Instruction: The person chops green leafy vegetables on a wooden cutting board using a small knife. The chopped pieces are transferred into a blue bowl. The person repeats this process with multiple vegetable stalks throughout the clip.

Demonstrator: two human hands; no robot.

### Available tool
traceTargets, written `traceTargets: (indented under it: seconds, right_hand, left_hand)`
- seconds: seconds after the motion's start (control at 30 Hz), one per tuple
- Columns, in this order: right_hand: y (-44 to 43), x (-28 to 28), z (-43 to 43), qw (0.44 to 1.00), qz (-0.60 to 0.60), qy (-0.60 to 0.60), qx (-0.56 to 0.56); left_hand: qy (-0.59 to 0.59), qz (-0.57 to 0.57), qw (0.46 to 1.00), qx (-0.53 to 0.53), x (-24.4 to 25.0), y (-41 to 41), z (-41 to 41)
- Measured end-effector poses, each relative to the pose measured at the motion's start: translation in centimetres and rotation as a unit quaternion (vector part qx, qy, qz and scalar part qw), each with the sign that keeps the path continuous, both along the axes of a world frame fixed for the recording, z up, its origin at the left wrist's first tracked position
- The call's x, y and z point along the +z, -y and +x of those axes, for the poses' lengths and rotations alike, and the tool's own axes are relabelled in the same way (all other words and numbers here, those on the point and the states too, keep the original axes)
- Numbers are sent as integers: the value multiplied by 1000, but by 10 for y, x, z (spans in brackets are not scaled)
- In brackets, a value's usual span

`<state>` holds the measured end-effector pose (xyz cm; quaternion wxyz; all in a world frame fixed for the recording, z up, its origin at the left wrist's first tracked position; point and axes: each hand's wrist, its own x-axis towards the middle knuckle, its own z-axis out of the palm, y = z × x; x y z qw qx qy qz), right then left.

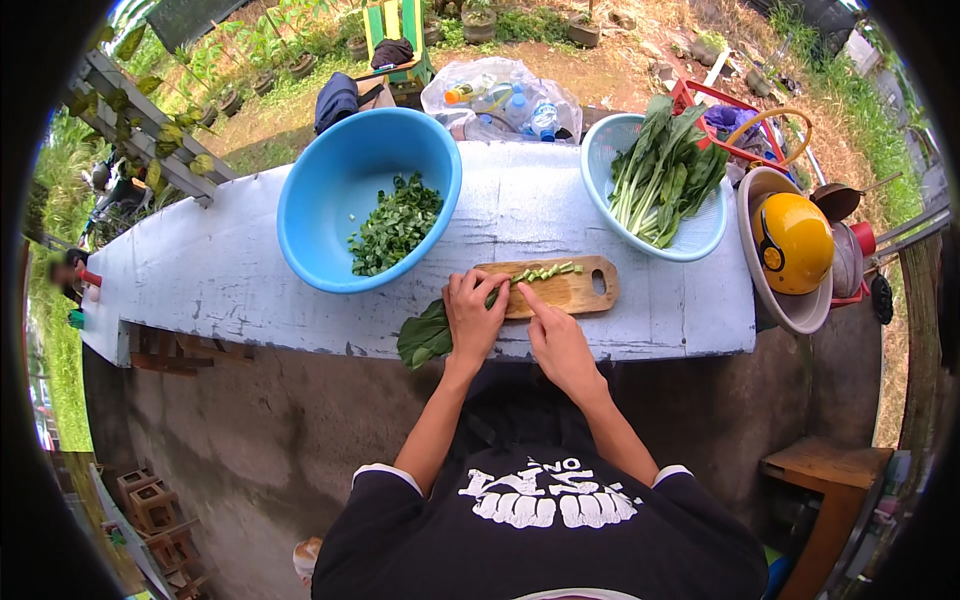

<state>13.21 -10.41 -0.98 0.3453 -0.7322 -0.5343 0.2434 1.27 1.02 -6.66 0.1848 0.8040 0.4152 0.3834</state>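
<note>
My left hand [474, 304] presses a bunch of leafy greens [424, 337] onto the left end of a wooden cutting board [559, 297]. The leaves hang past the board towards the table's front edge. Short cut pieces of green stem [551, 271] lie in a row along the board's far side. Over the board's front edge is my right hand [559, 341], its index finger stretched towards the stems and its other fingers curled. No tool can be made out in it. Beyond my left hand, a blue plastic basin [322, 202] contains chopped greens [397, 225].
Whole leafy greens [660, 172] rest in a light-blue colander [600, 202] at the back right. Beside the white table [225, 247] a beige basin [750, 247] holds a yellow helmet [795, 244]. A clear bag of plastic bottles [510, 101] is behind the table. A wooden stool [825, 465] stands behind right.
</note>
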Motion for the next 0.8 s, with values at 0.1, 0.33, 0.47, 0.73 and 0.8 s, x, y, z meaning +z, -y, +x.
traceTargets:
  seconds: [0.1, 0.33, 0.47, 0.73, 0.8]
  right_hand:
    - [-1, -1, 0, 1000, 1, 0, 0]
    - [-5, -7, 0, 1000, -16, 19, 0]
    - [2, -2, -2, 999, -31, 8, -5]
    - [22, 2, 4, 999, -45, -14, -9]
    - [23, 3, 7, 999, -38, -19, -11]
  left_hand:
    - [-7, 2, 1000, 0, 1, 0, 0]
    - [-12, 2, 1000, -1, 4, 1, 1]
    - [-13, -9, 1000, 3, 4, 2, 2]
    - [15, -30, 999, -3, 3, -4, -3]
    - [12, -20, 1000, -11, 8, -2, -9]
